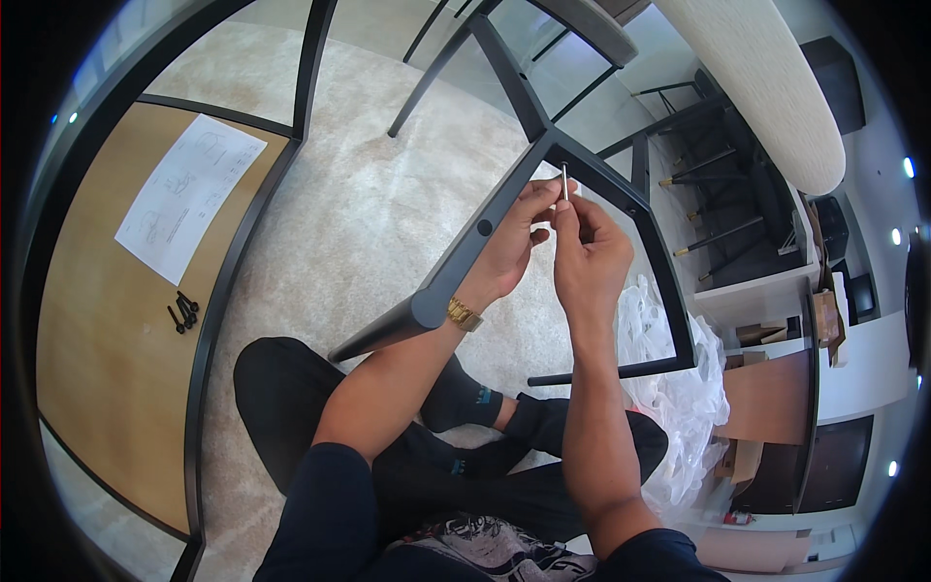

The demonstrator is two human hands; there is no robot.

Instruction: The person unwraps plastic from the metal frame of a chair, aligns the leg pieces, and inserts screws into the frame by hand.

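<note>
- My left hand [514,242] and right hand [587,254] pinch a thin silvery rod [564,181], upright.
- Dark frame [485,228] just beside; carpet [359,213] lies open beyond.

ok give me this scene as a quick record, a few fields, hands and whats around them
setting: person seated cross-legged on a pale carpet
left hand: left hand against the dark metal frame leg, fingertips meeting the right hand's
right hand: right hand pinching a thin silver pin, held upright
frame: leg has a round hole in its side
wrist: gold watch on the left wrist
left side: wooden tabletop with an instruction sheet and black bolts
right side: crumpled clear plastic wrap
</note>
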